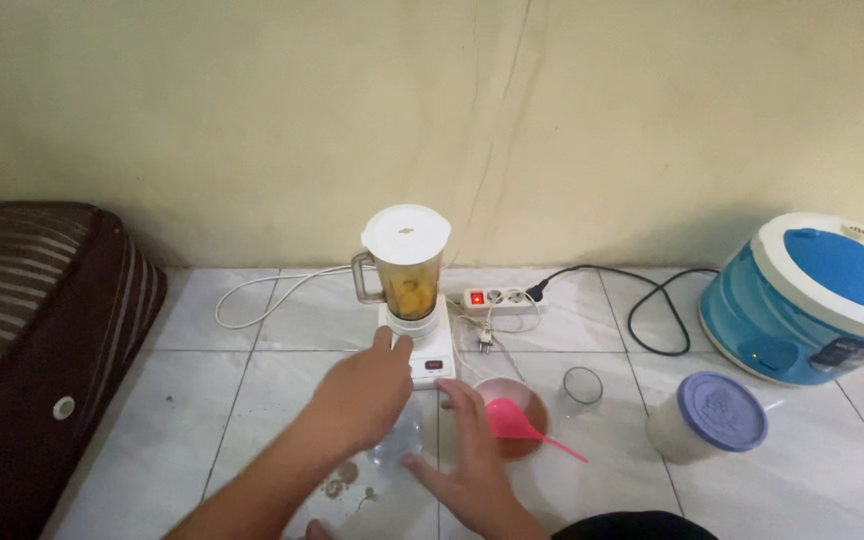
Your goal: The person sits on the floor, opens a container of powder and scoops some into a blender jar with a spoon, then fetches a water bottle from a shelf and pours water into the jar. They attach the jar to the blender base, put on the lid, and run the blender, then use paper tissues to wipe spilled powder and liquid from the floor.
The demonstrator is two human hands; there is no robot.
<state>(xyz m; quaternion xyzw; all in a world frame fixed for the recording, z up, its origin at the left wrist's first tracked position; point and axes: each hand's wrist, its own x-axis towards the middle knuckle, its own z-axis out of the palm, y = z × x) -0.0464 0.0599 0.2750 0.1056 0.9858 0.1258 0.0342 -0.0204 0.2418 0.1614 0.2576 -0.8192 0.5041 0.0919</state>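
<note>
We take the white-based blender with a clear plastic jug and white round lid [409,290] as landmark, standing on the white tiled floor [252,400] by the yellowish wall. Our left hand [362,392] reaches to the front-left of its base, fingers loosely together, fingertips touching or just off the base; whether it presses a control we cannot tell. Our right hand [472,455] lies flat and spread on the floor in front of the blender, holding nothing, just beside a round brownish bowl [517,425] with a pink plastic funnel-like scoop [514,420] resting in it. A small clear glass [582,385] stands right of the blender, near the bowl. Yellow chunks sit in the jug. Behind and to the right lies a white power strip with a red lit switch [497,298], with white and black cables looping round it. Risks as we judge: the left arm could knock the tall jug over; the right hand could tip the bowl; spilt liquid could reach the live strip, being near. Brown spots [337,485] already mark the tiles in front. Packages: a white tub with a lilac round lid bearing a faint embossed mark [720,412] far right of the blender; beyond it a blue-and-white rice cooker [812,300] with a small label panel on its front, unreadable. Far left, a dark striped cushion [32,340].
</note>
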